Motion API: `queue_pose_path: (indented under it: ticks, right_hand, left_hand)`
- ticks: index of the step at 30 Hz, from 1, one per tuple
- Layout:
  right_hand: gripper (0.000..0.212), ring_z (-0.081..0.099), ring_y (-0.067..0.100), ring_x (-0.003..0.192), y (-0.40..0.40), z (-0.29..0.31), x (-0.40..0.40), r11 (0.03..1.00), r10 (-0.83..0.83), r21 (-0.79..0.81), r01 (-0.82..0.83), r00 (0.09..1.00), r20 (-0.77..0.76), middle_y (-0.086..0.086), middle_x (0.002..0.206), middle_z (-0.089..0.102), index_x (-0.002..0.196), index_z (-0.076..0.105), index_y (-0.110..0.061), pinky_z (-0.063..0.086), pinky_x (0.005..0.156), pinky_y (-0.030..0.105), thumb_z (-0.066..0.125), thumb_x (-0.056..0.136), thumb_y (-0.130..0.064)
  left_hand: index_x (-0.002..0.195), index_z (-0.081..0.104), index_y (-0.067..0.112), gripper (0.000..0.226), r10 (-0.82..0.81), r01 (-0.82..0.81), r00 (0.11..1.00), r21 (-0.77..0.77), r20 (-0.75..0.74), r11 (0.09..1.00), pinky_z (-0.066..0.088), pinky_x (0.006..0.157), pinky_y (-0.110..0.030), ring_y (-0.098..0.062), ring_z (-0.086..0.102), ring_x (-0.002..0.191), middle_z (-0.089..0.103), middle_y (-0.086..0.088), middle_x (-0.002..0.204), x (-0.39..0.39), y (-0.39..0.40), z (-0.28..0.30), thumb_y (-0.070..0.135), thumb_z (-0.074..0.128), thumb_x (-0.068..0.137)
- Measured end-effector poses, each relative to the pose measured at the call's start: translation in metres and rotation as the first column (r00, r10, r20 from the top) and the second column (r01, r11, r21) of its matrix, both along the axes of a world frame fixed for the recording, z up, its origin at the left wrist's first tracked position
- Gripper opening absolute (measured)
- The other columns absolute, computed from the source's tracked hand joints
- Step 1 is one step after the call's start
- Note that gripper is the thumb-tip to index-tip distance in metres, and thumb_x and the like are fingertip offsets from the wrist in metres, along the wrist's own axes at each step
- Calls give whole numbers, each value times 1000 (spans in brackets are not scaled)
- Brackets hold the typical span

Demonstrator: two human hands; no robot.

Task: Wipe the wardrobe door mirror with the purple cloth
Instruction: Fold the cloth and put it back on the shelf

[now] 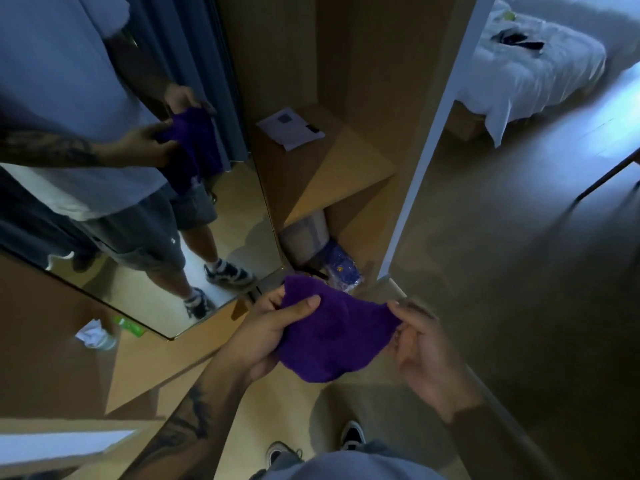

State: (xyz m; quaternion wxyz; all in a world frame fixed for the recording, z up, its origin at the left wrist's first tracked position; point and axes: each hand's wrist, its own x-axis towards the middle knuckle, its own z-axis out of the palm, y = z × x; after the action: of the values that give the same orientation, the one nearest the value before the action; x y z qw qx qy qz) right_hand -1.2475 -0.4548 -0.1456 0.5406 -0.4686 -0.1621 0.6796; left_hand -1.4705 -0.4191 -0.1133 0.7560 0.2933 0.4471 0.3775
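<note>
The purple cloth [332,336] hangs stretched between both hands: left hand [266,336] grips its edge, right hand [420,337] pinches the opposite corner. The mirror [114,202], at ten o'clock, is untouched. Held loose like this, the cloth could probably bunch and smear rather than wipe.

Mirror [104,168] cut off left; bed [540,64] blurred.
</note>
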Motion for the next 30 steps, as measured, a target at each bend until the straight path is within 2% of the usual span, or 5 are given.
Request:
queue_pose_path:
  ticks: [5,9,14,22,30]
  right_hand:
    - [24,67,9,67,-3,8,-8,977,-147,183,110,968,205,-4,71,69,80,61,-13,54,57,22,62,92,8]
    - [43,69,8,69,-5,11,-16,967,-151,242,77,941,303,-1,76,73,74,77,-26,55,60,20,60,95,7]
    - [29,71,9,73,-13,18,-22,968,-121,248,29,922,367,-2,81,74,81,79,-24,56,58,22,69,91,1]
    - [16,73,36,99,-4,21,-17,987,-96,157,23,876,472,16,98,77,91,81,-17,57,89,55,69,95,-6]
    - [28,75,16,94,2,21,-8,975,-64,198,-101,726,684,-4,97,79,107,77,-24,62,78,31,82,85,-6]
  left_hand:
    - [117,73,7,26,50,-53,995,-30,-91,998,61,81,-35,-30,74,103,75,-18,115,-5,-2,-7,21,56,103]
    - [122,65,5,28,75,-96,969,-80,-233,992,60,76,-37,-28,75,96,74,-19,115,-3,-3,-16,21,64,100]
    - [122,54,21,41,180,-178,948,35,-263,983,60,81,-44,-30,72,94,67,-13,115,-9,-6,-12,16,77,89]
    - [100,72,10,11,277,-227,939,242,-202,943,58,68,-32,-19,70,79,75,-4,84,-19,3,0,9,72,90]
    - [107,72,7,32,34,115,920,352,-390,929,60,59,-24,-28,75,91,76,-12,101,-31,8,6,6,84,77]
